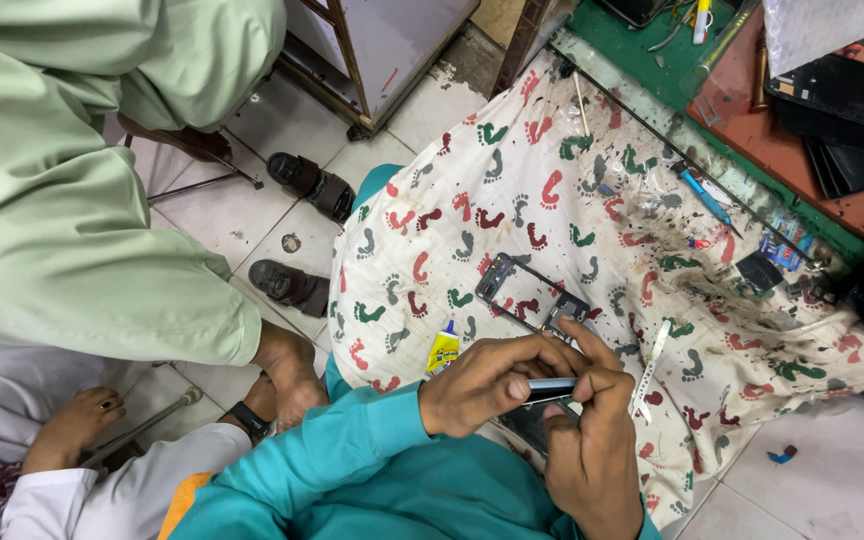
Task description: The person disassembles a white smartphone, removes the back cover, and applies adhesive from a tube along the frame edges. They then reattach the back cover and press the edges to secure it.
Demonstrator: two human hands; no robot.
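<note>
A cloth (552,200) printed with red, green and grey footprints covers the person's lap and the edge of the cluttered work surface (802,170), stained dark toward the far side. Two other people crowd in at the left, one in a pale green garment (72,200), one in white with a wristwatch (249,420). On the cloth lies a bare phone frame (527,290), thin and open in the middle; it looks light, stiff and easy to bend, best lifted by its long edges. Near it sits a small yellow glue tube (443,350). The left hand (492,380), in a teal sleeve, has its fingers closed round a slim dark tool (550,388), held like a pen. The right hand (592,455) steadies a dark phone body (527,425) beneath, its fingers wrapped on it, though most of that piece is hidden. It seems slick and fragile.
</note>
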